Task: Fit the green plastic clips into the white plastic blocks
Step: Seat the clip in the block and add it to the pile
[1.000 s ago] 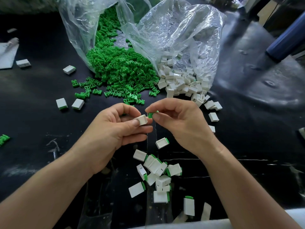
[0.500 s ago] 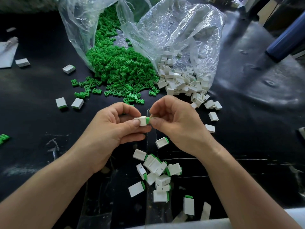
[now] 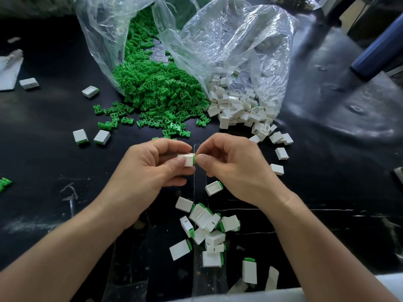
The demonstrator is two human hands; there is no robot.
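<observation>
Deeper now, seemingly, clip (image 3: 194, 159) sits in block (image 3: 187, 160); left hand (image 3: 150, 171) grips block, right hand (image 3: 233, 168) pinches clip.

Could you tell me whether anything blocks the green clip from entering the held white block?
Nothing visible does: the green clip, pinched by the right hand, touches the white block in the left hand.
</observation>
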